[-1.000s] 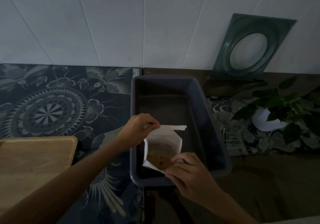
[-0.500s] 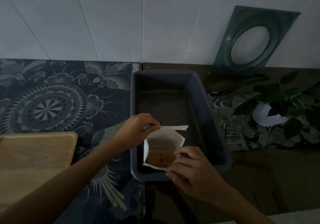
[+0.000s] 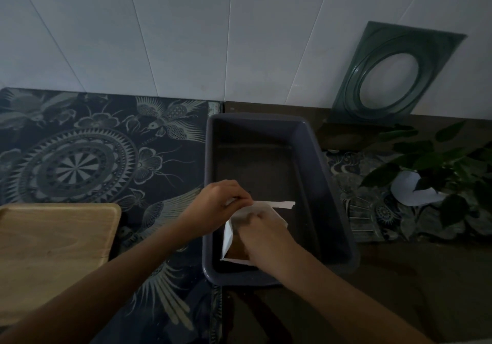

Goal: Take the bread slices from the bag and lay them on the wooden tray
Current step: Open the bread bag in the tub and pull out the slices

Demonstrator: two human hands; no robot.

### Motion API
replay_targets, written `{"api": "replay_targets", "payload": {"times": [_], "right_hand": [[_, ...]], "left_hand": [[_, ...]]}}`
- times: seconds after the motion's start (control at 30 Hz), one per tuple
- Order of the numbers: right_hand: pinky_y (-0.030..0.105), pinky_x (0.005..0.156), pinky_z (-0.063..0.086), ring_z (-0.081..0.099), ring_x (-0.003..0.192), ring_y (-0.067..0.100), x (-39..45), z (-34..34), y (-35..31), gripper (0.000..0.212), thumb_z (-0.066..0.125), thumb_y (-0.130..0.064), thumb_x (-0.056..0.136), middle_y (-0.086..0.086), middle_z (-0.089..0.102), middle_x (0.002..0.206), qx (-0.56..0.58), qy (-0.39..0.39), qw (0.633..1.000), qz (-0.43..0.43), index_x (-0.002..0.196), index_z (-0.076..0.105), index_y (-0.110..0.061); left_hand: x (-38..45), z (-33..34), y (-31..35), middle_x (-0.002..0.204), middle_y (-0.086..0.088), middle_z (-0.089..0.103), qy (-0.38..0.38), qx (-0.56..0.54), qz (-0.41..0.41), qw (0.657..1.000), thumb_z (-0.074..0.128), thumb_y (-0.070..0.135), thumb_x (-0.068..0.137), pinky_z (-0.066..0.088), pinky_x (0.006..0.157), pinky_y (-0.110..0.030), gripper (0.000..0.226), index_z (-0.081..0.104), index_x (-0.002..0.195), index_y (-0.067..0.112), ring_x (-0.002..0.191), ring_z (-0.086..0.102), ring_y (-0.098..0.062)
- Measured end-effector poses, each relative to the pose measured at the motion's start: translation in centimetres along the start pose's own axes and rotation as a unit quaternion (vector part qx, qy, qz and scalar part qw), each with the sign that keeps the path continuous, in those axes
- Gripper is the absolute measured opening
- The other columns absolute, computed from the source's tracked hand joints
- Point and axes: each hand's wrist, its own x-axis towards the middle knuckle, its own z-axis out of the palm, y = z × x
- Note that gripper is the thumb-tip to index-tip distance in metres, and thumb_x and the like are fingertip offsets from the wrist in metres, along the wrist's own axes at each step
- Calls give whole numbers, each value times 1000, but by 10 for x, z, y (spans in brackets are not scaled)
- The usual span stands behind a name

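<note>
A white paper bag [image 3: 229, 233] lies in the near end of a dark grey plastic bin [image 3: 335, 210]. Brown bread [image 3: 238, 250] shows inside the bag's open mouth. My left hand [image 3: 218, 205] pinches the bag's upper left edge and holds it up. My right hand [image 3: 262, 234] is over the bag's opening, with its fingers reaching into the bag; they are blurred and partly hidden. The wooden tray [image 3: 53, 245] lies bare at the left edge of the counter.
A dark patterned mat [image 3: 80, 152] covers the counter's left half. A green glass plate [image 3: 394, 72] leans on the white wall at the back right. A leafy plant in a white pot [image 3: 415, 189] stands right of the bin.
My right hand has moved up from the bag's near lower edge and gone into its opening. My left hand keeps its grip on the bag's edge.
</note>
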Motion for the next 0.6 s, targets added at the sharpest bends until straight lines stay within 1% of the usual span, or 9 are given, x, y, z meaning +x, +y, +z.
{"api": "replay_targets", "payload": {"times": [0.03, 0.1, 0.17, 0.2, 0.27, 0.33, 0.43, 0.5, 0.6], "right_hand": [[41, 105, 43, 55, 119, 28, 3, 2, -4, 38, 57, -16, 102, 16, 56, 132, -17, 0, 1000, 15, 136, 50, -2], [48, 106, 46, 52, 127, 36, 3, 13, -8, 56, 67, -31, 95, 20, 52, 138, -40, 21, 998, 35, 139, 45, -5], [55, 112, 40, 42, 137, 40, 3, 25, -12, 73, 62, -44, 94, 23, 41, 149, -18, 32, 998, 49, 149, 32, -7], [58, 117, 34, 33, 144, 42, 3, 29, -13, 80, 58, -45, 96, 24, 32, 156, -24, 22, 998, 53, 156, 21, -7], [60, 122, 24, 17, 152, 43, 3, 34, -15, 86, 55, -37, 101, 24, 14, 165, -35, 5, 997, 70, 161, 0, -7], [61, 121, 25, 12, 154, 43, 3, 38, -14, 89, 55, -33, 102, 24, 7, 167, -3, 14, 997, 78, 161, -6, -8], [60, 118, 32, 21, 152, 42, 5, 37, -14, 84, 54, -31, 103, 24, 13, 165, 3, 16, 996, 87, 161, -3, -8], [59, 121, 27, 21, 152, 42, 11, 39, -13, 77, 49, -28, 106, 25, 14, 165, 8, -2, 995, 100, 161, -1, -5], [59, 123, 22, 19, 152, 43, 19, 45, -12, 76, 47, -26, 108, 27, 13, 165, 28, -4, 994, 108, 160, -2, -2]], "left_hand": [[1, 0, -1, 91, 16, 66, 0, 0, -1, 1000, 66, 23, 94, 47, 79, -7, 12, 77, 97, 19, 85, 62, 0], [2, 0, -2, 92, 9, 71, 3, 2, -5, 1000, 67, 22, 94, 47, 79, -7, 12, 78, 97, 18, 85, 64, -1], [4, 0, -2, 92, 6, 74, 11, -3, -19, 1000, 69, 20, 93, 46, 77, -5, 10, 78, 98, 17, 83, 66, -1], [5, 0, -2, 92, 6, 75, 16, -12, -31, 999, 70, 19, 93, 47, 76, -4, 10, 78, 97, 17, 82, 66, -1], [8, 0, 0, 90, 10, 75, 23, -38, -56, 997, 70, 18, 93, 47, 75, -3, 8, 77, 96, 17, 82, 67, 3], [11, 1, 1, 89, 12, 74, 23, -51, -68, 996, 70, 17, 92, 47, 75, -2, 7, 76, 96, 17, 79, 65, 10], [15, 1, 3, 90, 8, 76, 18, -54, -71, 996, 70, 17, 92, 47, 75, -4, 8, 77, 96, 15, 81, 67, 4], [17, 1, 4, 91, 6, 76, 17, -58, -71, 996, 70, 16, 92, 47, 75, -4, 8, 77, 96, 14, 84, 68, -1], [18, 0, 3, 92, 7, 76, 12, -57, -67, 996, 70, 15, 92, 47, 76, -4, 8, 77, 96, 15, 82, 67, 0]]}}
